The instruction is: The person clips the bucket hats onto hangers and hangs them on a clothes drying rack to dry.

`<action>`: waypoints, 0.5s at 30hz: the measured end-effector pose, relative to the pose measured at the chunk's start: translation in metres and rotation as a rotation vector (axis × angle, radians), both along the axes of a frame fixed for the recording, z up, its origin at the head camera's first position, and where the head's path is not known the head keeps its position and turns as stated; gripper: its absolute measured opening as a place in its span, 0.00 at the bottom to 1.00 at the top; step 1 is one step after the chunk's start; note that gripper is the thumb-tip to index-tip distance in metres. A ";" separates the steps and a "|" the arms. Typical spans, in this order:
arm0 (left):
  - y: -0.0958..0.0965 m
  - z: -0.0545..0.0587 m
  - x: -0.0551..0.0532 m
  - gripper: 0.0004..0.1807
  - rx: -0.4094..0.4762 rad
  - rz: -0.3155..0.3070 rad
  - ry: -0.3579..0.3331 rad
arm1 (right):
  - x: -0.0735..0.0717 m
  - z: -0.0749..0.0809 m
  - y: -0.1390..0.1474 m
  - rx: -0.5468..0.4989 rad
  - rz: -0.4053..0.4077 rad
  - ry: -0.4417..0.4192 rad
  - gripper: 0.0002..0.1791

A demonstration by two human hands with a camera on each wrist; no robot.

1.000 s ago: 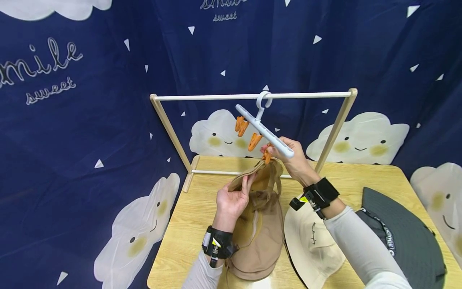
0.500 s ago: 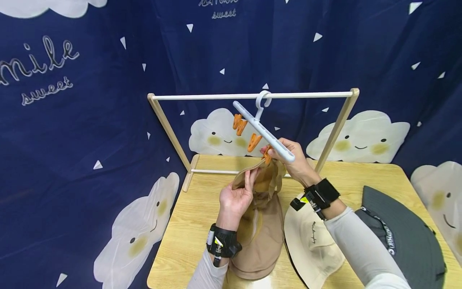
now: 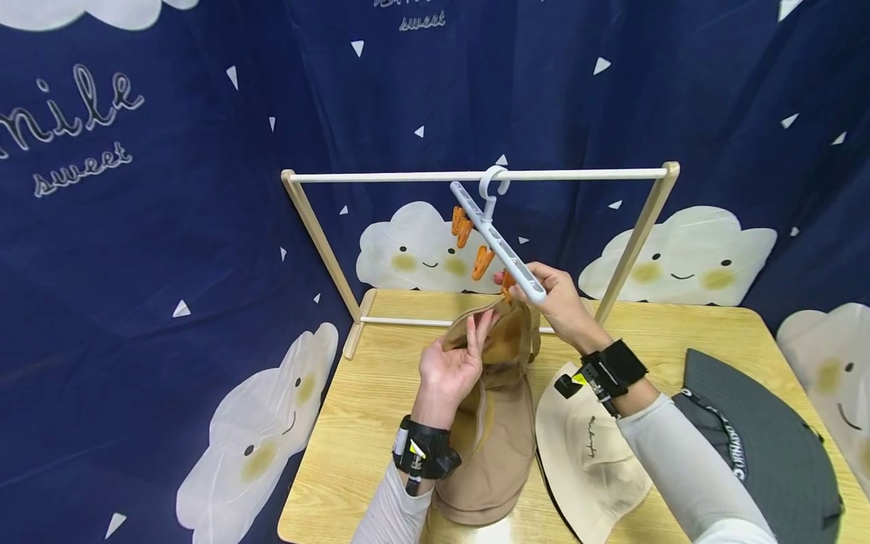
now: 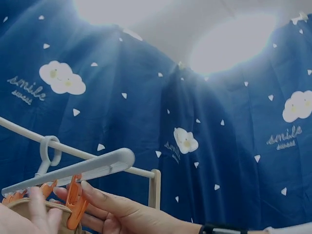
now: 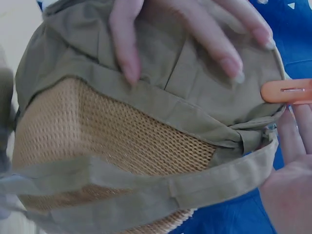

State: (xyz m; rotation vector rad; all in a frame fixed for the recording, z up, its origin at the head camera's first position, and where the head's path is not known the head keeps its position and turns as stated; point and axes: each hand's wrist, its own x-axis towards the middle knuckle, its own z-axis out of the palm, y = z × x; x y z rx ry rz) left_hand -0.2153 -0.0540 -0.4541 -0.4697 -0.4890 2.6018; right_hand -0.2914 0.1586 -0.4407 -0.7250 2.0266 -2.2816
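Observation:
A brown cloth sun hat (image 3: 491, 461) with tan mesh and a fabric strap hangs raised at its far end, its lower part over the table. My left hand (image 3: 451, 369) holds the raised edge, fingers extended along the cloth; in the right wrist view several fingers (image 5: 126, 53) lie spread across it. My right hand (image 3: 559, 302) pinches an orange clip (image 4: 76, 204) on the pale blue hanger (image 3: 499, 243). In the right wrist view that orange clip (image 5: 288, 91) overlaps the hat's edge. More orange clips (image 3: 482, 262) hang along the hanger.
The hanger hooks over the white rod (image 3: 381, 177) of a wooden-legged rack (image 3: 635, 242). On the table (image 3: 353, 423), a cream bucket hat (image 3: 587, 461) and a dark grey hat (image 3: 761, 446) lie to the right. A blue cloud-patterned curtain (image 3: 204, 227) stands behind.
My left hand has moved slightly up and right along the hat's edge, its fingers straighter. The hanger has swung and tilted a little, and my right hand stays at the same clip.

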 end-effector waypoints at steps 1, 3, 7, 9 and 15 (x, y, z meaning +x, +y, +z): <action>0.000 -0.001 0.001 0.40 -0.014 -0.017 0.006 | 0.001 -0.001 0.002 0.014 -0.004 0.000 0.13; 0.000 -0.003 0.002 0.44 -0.047 -0.054 0.018 | 0.002 -0.004 0.005 0.051 -0.013 0.005 0.15; 0.000 -0.007 0.008 0.50 -0.135 -0.142 0.042 | 0.004 -0.011 0.011 0.105 -0.049 0.016 0.17; 0.001 -0.010 0.011 0.49 -0.188 -0.194 0.091 | 0.004 -0.013 0.013 0.119 -0.065 0.032 0.18; 0.001 -0.021 0.022 0.41 -0.462 -0.382 0.416 | 0.004 -0.013 0.022 0.149 -0.123 0.103 0.18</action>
